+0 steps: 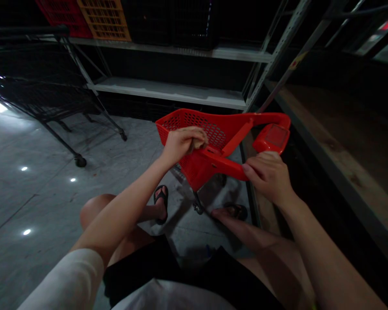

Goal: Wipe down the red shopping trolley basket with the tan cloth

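Observation:
A small red plastic shopping cart (200,168) with perforated basket walls stands on the floor between my feet. My left hand (181,144) is closed round a crumpled tan cloth (199,140) at the cart's near rim. Whether the cloth touches the plastic there, I cannot tell. My right hand (269,175) wraps round the near end of the cart's red handle (274,118). Just beyond it is a red block with a flat panel (273,137), part of the handle end.
A dark wire shopping cart (35,94) on wheels stands at the left. Behind, a metal shelf (168,92) carries red and yellow crates (105,19) on its upper level. A raised ledge (323,142) runs along the right. Grey floor tiles (35,206) lie at left.

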Available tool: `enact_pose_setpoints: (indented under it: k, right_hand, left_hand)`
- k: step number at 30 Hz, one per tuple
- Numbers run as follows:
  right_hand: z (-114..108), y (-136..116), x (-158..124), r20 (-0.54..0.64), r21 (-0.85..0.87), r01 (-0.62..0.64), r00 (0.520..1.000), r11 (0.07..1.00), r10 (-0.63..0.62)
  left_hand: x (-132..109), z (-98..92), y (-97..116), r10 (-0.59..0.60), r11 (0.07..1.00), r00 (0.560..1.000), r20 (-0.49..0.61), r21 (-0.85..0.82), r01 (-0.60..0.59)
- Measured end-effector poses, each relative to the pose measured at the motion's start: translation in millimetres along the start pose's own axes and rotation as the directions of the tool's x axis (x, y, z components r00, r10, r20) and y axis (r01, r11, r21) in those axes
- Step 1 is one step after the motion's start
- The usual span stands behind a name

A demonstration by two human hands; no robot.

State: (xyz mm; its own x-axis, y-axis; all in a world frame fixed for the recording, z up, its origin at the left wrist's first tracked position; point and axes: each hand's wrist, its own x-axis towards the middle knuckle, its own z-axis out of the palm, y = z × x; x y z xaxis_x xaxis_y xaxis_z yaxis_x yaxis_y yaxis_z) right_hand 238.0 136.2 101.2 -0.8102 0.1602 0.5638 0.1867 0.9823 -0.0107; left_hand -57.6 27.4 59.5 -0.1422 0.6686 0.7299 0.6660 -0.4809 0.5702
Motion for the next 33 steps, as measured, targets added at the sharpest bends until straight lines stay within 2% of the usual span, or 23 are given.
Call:
enact_pose_setpoints:
  k: [3,5,8,11,13,16,20,22,24,26,29,31,33]
  right_hand:
    - [-1,7,-3,-0.046,0.048,0.018,0.999,0.999,-0.015]
    - [-2,11,-7,-0.092,0.076,0.037,0.995,0.996,-0.030]
    - [-6,20,-17,-0.124,0.109,0.050,0.992,0.993,-0.036]
    - [-15,29,-30,-0.104,0.138,0.012,0.995,0.990,0.003]
    - [-20,34,-37,-0.094,0.149,-0.011,0.995,0.989,0.025]
    - [-25,38,-44,-0.081,0.154,-0.015,0.996,0.988,0.028]
    - [-23,39,-43,-0.115,0.143,0.026,0.993,0.989,-0.009]
    - [-21,38,-41,-0.132,0.137,0.048,0.991,0.989,-0.030]
    - [-21,36,-41,-0.140,0.132,0.064,0.989,0.989,-0.045]
    - [-22,34,-41,-0.146,0.130,0.065,0.988,0.989,-0.046]
    - [-24,31,-42,-0.142,0.144,0.055,0.989,0.988,-0.035]
    - [-25,30,-42,-0.129,0.151,0.049,0.991,0.987,-0.030]
    - [-24,29,-41,-0.130,0.154,0.044,0.991,0.987,-0.024]
  left_hand:
    - [45,14.4,27,-0.006,0.997,0.997,-0.073,-0.077,0.000]
    - [55,28.3,40,-0.026,0.996,0.999,-0.024,-0.090,0.024]
    - [33,49.0,53,0.007,0.993,0.974,0.225,-0.119,0.020]
    - [-7,57.6,61,0.107,0.988,0.893,0.438,-0.151,-0.044]
    - [-25,54.5,62,0.151,0.984,0.857,0.492,-0.155,-0.085]
    - [-28,44.6,55,0.160,0.983,0.844,0.512,-0.157,-0.092]
    - [-5,42.8,41,0.056,0.992,0.851,0.522,-0.122,0.010]
    - [10,52.1,36,-0.028,0.993,0.862,0.506,-0.083,0.081]
    - [25,67.5,32,-0.054,0.995,0.886,0.460,-0.052,0.087]
    - [39,84.7,29,0.015,0.999,0.882,0.471,-0.033,0.001]
    - [62,103.8,19,0.123,0.985,0.803,0.583,0.024,-0.168]
    - [79,111.5,9,0.121,0.964,0.763,0.635,0.109,-0.243]
    - [96,119.0,-3,0.090,0.931,0.759,0.645,0.217,-0.294]
